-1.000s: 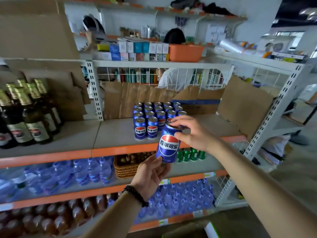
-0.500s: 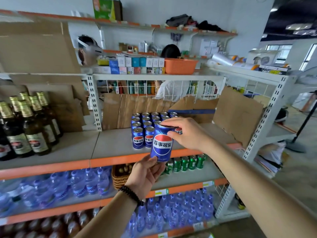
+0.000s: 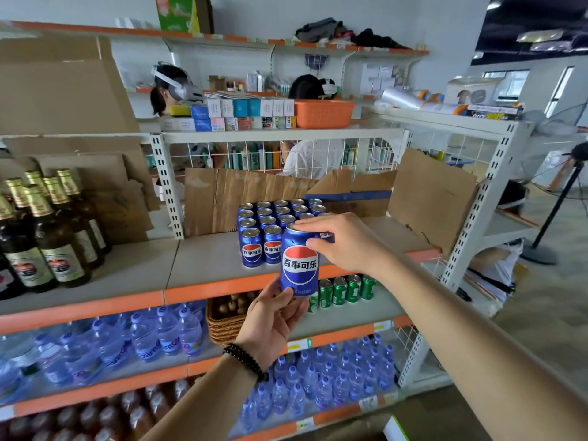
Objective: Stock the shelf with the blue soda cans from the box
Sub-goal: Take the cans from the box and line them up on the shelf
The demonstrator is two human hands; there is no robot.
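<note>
Nearest, at 6 o'clock: left hand (image 3: 272,319), beaded bracelet (image 3: 245,361) at the wrist, fingers curled under and around the base of the held can (image 3: 299,261); grip partly closed, thumb on the can's lower front; label faces the camera, can upright, held in the air just in front of the shelf edge (image 3: 222,286).

Just beyond, at 3 o'clock of the can: right hand (image 3: 345,241), fingertips pinching the can's top rim, palm arched over the right front corner of the block; both hands share the one can.

Further, at 12 o'clock: block of blue cans (image 3: 273,227) standing in rows on the shelf board; front row shows two cans with an open slot on the right, partly hidden by the right hand.

Judgement on the step: carry the can over the orange lip, set it down flat beside the second front can, label outward; let the left hand give way first so the right can lower it from the rim without knocking neighbours.

Against the frame a second back: can and both hands sit higher and nearer the shelf; grips unchanged; the view has tilted up, showing more of the top shelf (image 3: 318,47); the box is not in view.
</note>
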